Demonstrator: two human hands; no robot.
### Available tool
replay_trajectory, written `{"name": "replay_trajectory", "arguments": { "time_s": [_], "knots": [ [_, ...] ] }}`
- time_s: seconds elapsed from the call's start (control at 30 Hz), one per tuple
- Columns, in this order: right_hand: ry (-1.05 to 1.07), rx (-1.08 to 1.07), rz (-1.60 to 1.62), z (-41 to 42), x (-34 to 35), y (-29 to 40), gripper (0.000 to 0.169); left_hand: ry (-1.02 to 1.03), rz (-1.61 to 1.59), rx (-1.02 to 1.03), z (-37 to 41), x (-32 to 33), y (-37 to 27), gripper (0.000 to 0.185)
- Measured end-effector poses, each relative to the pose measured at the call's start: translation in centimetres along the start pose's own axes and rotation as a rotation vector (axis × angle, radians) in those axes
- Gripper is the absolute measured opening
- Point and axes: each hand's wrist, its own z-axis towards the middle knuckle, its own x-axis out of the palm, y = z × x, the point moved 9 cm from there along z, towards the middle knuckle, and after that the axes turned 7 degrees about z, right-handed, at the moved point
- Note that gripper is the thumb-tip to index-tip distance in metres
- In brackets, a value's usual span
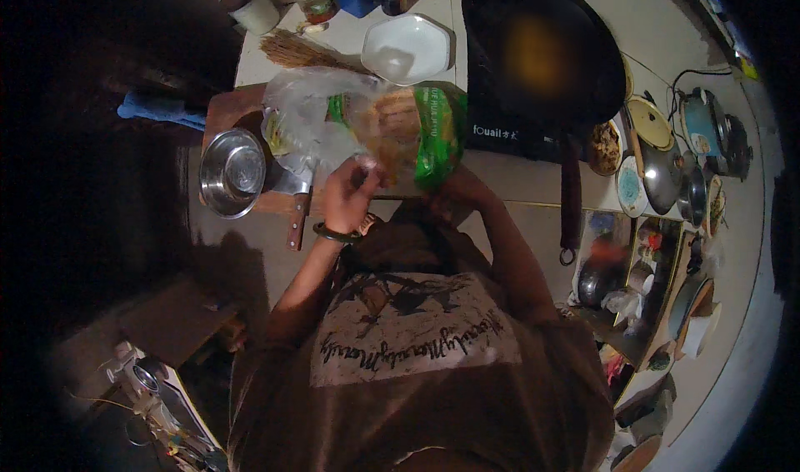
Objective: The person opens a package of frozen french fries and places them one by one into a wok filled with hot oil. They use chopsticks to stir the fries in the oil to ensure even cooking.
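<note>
A clear plastic food bag with green printed parts [440, 136] lies before me over a wooden cutting board, with tan pieces of food showing inside. My left hand [351, 192] is at the bag's near edge, fingers bent together on its clear plastic. At the green end, my right hand [459, 191] has hold of the lower corner, its fingers partly hidden in shadow. Crumpled clear plastic [306, 113] spreads out to the left. Beside my left wrist rests a cleaver [298, 212] with a wooden handle, its blade partly under the plastic.
A steel bowl [232, 172] sits on the board's left side [219, 106]. Farther back are a straw brush [306, 52], a white bowl [406, 50] and jars [312, 0]. On the right, a wok [594, 53] stands on a black cooktop [500, 141], its handle jutting past the counter edge.
</note>
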Motion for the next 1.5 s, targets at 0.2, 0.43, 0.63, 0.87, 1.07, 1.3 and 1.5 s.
{"name": "replay_trajectory", "arguments": {
  "time_s": [0.2,0.43,0.63,0.87,1.07,1.3,1.5],
  "knots": [
    [0.02,0.325,0.735,-1.7,0.0,-1.9,0.03,-0.131,0.745,-0.081,1.0,-5.4,-2.9,0.017],
    [0.099,0.393,0.873,-1.7,2.2,-1.2,0.038,-0.504,0.951,0.35,-7.0,-5.6,-5.1,0.031],
    [0.014,0.376,1.133,-1.1,3.7,-4.9,0.04,0.059,0.761,-0.356,-4.6,-2.1,9.5,0.04],
    [-0.071,0.336,1.097,-1.1,2.3,-0.9,0.04,-0.367,0.326,-0.249,-1.8,-2.1,5.8,0.036],
    [-0.292,0.452,0.933,-1.5,1.4,-1.6,0.027,-0.176,0.239,0.065,-1.0,2.3,-0.1,0.019],
    [-0.361,0.339,0.697,0.0,0.0,-1.0,0.022,-0.403,0.172,-0.051,-1.9,-4.6,8.2,0.02],
    [-0.465,0.477,0.678,-0.6,-0.3,-2.1,0.017,-0.373,0.236,-0.151,-2.7,-3.9,10.0,0.024]
  ]
}}
